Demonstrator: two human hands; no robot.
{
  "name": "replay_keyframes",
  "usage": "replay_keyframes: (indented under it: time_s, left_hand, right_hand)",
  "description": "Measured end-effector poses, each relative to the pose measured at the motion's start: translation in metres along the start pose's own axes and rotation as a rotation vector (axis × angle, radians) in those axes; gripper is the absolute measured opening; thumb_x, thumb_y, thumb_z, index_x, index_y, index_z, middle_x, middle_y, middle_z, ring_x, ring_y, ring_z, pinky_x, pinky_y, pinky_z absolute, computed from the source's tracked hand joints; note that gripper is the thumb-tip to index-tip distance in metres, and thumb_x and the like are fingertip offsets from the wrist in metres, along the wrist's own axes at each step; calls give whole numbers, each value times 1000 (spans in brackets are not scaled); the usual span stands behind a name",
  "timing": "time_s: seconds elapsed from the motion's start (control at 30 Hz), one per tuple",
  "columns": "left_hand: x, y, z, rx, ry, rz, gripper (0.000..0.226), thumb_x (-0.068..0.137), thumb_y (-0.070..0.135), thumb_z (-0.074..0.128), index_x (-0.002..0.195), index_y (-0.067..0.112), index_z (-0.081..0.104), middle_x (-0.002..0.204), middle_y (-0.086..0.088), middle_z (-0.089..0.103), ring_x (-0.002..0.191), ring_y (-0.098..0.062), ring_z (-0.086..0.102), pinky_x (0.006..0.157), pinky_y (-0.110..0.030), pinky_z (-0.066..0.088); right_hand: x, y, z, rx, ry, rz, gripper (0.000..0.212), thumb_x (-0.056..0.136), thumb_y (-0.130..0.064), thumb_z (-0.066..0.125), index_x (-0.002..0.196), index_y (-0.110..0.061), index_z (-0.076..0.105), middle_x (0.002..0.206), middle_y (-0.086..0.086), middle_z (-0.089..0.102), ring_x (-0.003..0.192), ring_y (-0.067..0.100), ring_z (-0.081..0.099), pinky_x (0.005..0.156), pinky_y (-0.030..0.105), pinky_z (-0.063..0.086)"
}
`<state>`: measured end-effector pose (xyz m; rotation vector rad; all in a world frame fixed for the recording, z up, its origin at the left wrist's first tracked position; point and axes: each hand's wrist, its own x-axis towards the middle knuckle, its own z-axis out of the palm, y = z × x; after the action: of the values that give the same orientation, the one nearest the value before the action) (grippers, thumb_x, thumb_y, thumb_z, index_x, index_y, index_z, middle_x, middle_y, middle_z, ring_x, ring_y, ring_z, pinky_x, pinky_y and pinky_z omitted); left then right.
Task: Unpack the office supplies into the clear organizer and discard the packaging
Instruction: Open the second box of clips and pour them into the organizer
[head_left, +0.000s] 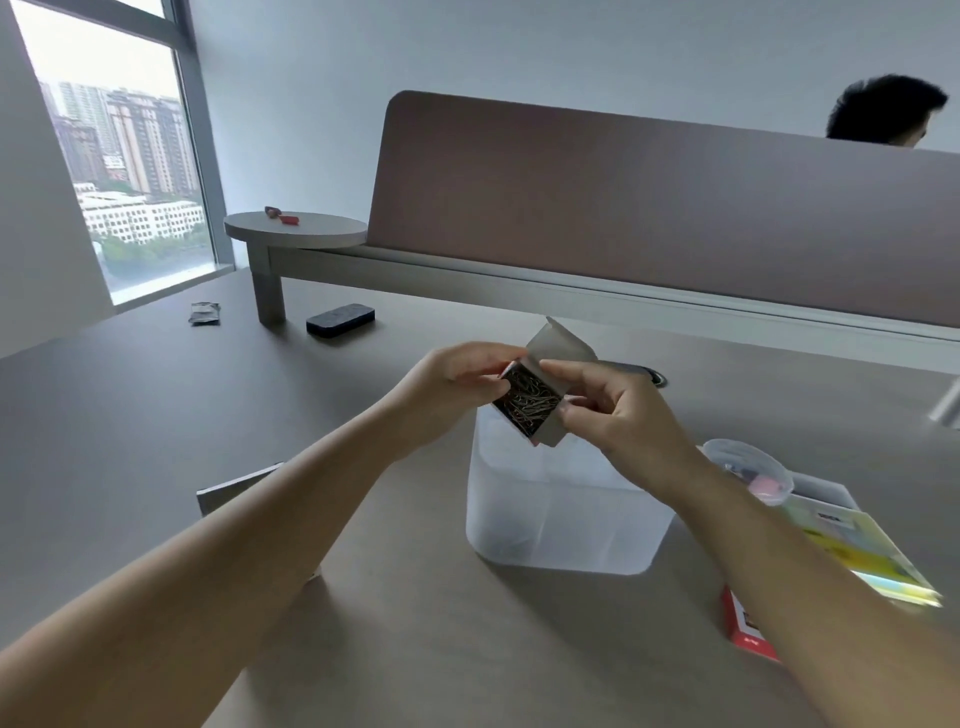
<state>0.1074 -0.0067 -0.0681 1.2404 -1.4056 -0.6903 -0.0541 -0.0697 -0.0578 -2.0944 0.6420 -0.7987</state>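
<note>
I am holding a small grey cardboard box of metal paper clips (530, 402) with its flap open, my left hand (457, 379) pinching its left edge and my right hand (618, 415) gripping its right side, directly above the frosted clear plastic organizer (561, 509) standing toward the table's (130, 415) near edge. If I am tilting carelessly, clips could be spilling past the rim.
</note>
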Motion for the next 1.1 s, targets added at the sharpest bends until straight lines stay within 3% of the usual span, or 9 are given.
replay_keyframes:
  time_s: [0.17,0.27,0.4,0.53,0.63,0.7,0.9,1.0,1.1]
  left_hand:
    - [-5,-2,-1,-5,27,-35,45,82,-18,41,126,-6,43,114,-8,54,77,11,62,73,-7,48]
    - [-10,0,-1,8,17,-10,51,81,-20,40,126,5,41,92,7,68,76,11,62,69,-6,47]
    - [-15,1,-1,1,26,29,58,80,-21,40,122,19,36,72,26,70,77,11,63,69,-5,46]
    - [-19,-2,-2,31,73,28,56,80,-21,41,122,16,41,80,23,70,80,12,62,72,-6,46]
    - [-24,-1,1,-6,106,20,55,80,-20,41,123,14,40,107,2,61,79,12,62,75,-5,47]
    - [-26,-1,3,-26,110,35,56,80,-21,41,123,13,40,115,0,55,79,13,62,74,-5,46]
    - [-28,-5,3,-74,98,33,51,80,-20,42,123,8,47,113,-4,59,85,8,63,79,-8,47]
    - [-27,-7,2,-86,115,36,51,80,-19,43,122,11,48,110,-5,63,87,6,63,82,-10,48]
    - [-27,-10,-1,-92,127,29,49,81,-17,44,117,15,52,88,14,72,88,2,64,83,-12,49]
  right_hand:
    - [-3,2,0,-27,-9,-18,43,81,-1,52,117,-24,58,94,-9,64,83,7,61,82,25,48]
    - [-7,1,1,-48,-1,-33,42,81,-3,54,116,-26,59,77,-19,60,64,-6,55,66,8,43]
    - [-11,2,2,-87,24,-49,43,79,-3,56,116,-26,59,58,-20,55,53,-6,50,55,3,36]
    - [-15,-1,4,-124,24,-64,43,80,-5,58,118,-25,58,73,-13,56,65,0,54,63,4,40]
    - [-17,-3,5,-158,27,-75,42,80,-9,59,119,-25,57,79,-11,58,72,5,55,70,4,41]
    - [-18,-3,6,-172,34,-89,42,80,-9,60,119,-25,57,77,-18,56,70,0,56,68,2,40]
    - [-18,1,8,-185,52,-131,41,79,-12,62,118,-25,58,88,-11,60,71,-16,52,69,-2,39]
    - [-18,2,8,-195,53,-137,42,79,-8,61,117,-26,58,94,-3,61,72,-13,52,69,-1,39]
    - [-18,3,9,-191,66,-152,43,78,-6,61,115,-28,58,98,4,64,76,1,55,72,1,38]
